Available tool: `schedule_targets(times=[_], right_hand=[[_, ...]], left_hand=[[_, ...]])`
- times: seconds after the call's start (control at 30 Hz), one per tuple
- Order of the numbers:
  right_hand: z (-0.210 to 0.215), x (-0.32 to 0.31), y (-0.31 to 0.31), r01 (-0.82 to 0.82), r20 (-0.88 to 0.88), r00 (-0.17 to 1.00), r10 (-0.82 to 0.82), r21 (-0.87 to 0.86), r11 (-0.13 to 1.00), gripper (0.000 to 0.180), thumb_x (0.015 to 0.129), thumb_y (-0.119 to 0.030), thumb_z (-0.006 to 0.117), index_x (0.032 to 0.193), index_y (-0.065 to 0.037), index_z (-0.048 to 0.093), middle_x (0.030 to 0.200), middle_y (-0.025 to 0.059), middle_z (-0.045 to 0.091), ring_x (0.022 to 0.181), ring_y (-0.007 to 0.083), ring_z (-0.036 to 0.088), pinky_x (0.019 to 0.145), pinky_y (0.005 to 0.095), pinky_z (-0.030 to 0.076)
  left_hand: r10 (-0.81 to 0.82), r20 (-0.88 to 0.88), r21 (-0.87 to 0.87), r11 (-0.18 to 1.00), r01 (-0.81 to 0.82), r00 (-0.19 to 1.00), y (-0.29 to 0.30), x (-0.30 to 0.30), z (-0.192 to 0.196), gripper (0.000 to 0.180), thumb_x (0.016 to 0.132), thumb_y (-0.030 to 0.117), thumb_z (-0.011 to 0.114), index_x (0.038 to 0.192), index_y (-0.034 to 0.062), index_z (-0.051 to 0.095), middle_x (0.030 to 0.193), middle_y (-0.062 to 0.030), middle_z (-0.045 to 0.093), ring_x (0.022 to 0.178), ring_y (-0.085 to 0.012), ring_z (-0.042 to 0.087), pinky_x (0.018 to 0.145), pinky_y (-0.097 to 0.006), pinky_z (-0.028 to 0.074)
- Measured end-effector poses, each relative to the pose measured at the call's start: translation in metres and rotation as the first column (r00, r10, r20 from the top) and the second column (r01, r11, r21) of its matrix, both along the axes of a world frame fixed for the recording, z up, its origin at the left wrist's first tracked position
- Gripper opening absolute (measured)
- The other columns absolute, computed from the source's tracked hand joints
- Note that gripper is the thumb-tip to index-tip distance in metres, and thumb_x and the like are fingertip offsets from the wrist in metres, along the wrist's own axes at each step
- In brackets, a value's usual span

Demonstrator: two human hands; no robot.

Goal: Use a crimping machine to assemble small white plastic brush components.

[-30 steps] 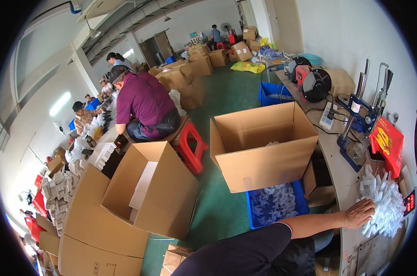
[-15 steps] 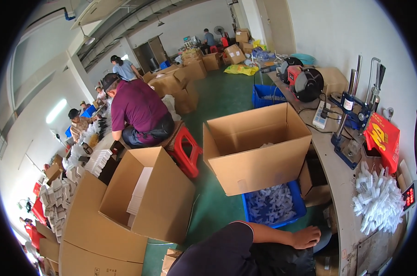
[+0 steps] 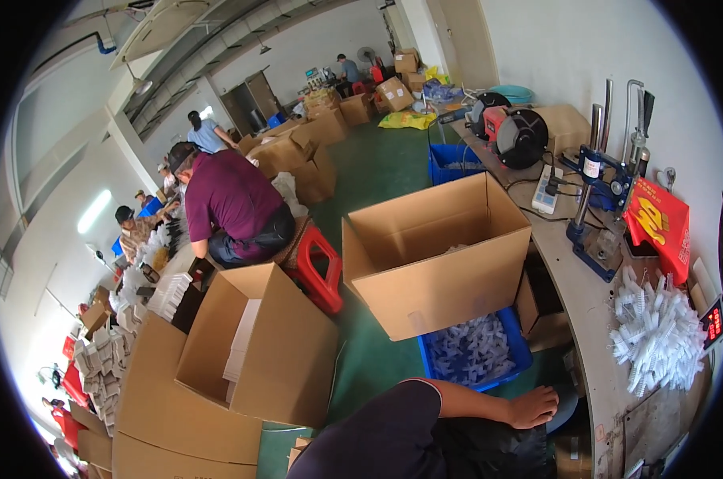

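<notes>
The left hand [image 3: 531, 409], at the white plastic pile [image 3: 657, 339] a second ago, now rests on the person's knee [image 3: 567, 405], nearer than the blue bin [image 3: 523, 351] and right of it. Its fingers bend over the knee; whether they close on anything is hidden. The pile lies on the surface [image 3: 565, 255], right of that bin.

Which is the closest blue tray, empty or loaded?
Loaded: many pale plastic pieces lie in the blue tray; how full cannot be told, as the carton hides part.
</notes>
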State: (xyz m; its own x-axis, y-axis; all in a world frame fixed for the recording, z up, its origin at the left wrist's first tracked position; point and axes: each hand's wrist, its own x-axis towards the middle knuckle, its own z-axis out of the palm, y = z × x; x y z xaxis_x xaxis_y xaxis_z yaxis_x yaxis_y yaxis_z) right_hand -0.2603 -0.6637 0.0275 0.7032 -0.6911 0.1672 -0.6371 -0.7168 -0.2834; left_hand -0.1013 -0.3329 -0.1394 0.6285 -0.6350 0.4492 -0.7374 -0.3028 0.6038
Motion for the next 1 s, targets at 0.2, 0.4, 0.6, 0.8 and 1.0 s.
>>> schedule_targets(times=[0.2,0.4,0.6,0.8,1.0], right_hand=[[-0.021,-0.005,-0.011,-0.08,0.176,0.981,0.088,-0.05,0.996,0.039,0.102,-0.044,0.063,0.11,-0.008,0.077,0.103,0.0138,0.074,0.086,0.0302,0.07,0.077,0.0434,0.057],[-0.037,-0.005,-0.025,-0.208,0.416,0.863,0.287,-0.226,0.952,0.037,0.096,-0.04,0.072,0.092,-0.004,0.076,0.081,0.0117,0.071,0.062,0.0272,0.063,0.057,0.0411,0.052],[-0.028,0.005,-0.012,-0.202,0.51,0.792,0.337,-0.301,0.932,0.036,0.096,-0.039,0.073,0.082,-0.007,0.073,0.066,0.0057,0.065,0.046,0.0193,0.049,0.045,0.0378,0.043],[-0.029,0.005,-0.017,-0.229,0.518,0.747,0.418,-0.39,0.892,0.038,0.097,-0.042,0.072,0.086,-0.006,0.075,0.069,0.007,0.069,0.049,0.021,0.057,0.046,0.0371,0.047],[-0.037,-0.006,-0.026,-0.157,0.451,0.854,0.259,-0.25,0.955,0.034,0.096,-0.041,0.072,0.088,-0.008,0.078,0.074,0.0069,0.072,0.051,0.022,0.059,0.05,0.0389,0.049]], left_hand=[[-0.04,0.088,0.074,0.997,0.034,0.995,-0.009,0.001,0.0,0.015,0.09,0.017,0.066,0.094,0.0075,0.055,0.108,-0.0123,0.053,0.108,-0.0323,0.051,0.093,-0.047,0.04],[-0.494,0.305,0.105,0.867,0.487,0.814,-0.04,0.025,-0.007,0.025,0.087,0.027,0.071,0.086,0.0027,0.066,0.104,-0.0154,0.063,0.118,-0.0354,0.056,0.108,-0.058,0.037],[-0.752,0.108,0.568,0.584,0.581,0.651,-0.073,0.032,-0.025,0.052,0.093,0.045,0.062,0.089,-0.004,0.078,0.096,-0.0251,0.073,0.118,-0.0442,0.061,0.114,-0.071,0.025],[-0.65,-0.192,0.713,0.423,0.56,0.735,-0.089,-0.017,-0.007,0.063,0.098,0.053,0.05,0.098,-0.004,0.078,0.11,-0.0269,0.073,0.114,-0.0466,0.065,0.11,-0.067,0.035],[-0.575,-0.491,0.399,0.52,0.755,0.655,-0.085,-0.039,0.052,0.056,0.093,0.051,0.055,0.087,-0.0001,0.076,0.101,-0.0268,0.073,0.104,-0.0432,0.068,0.089,-0.061,0.048]])
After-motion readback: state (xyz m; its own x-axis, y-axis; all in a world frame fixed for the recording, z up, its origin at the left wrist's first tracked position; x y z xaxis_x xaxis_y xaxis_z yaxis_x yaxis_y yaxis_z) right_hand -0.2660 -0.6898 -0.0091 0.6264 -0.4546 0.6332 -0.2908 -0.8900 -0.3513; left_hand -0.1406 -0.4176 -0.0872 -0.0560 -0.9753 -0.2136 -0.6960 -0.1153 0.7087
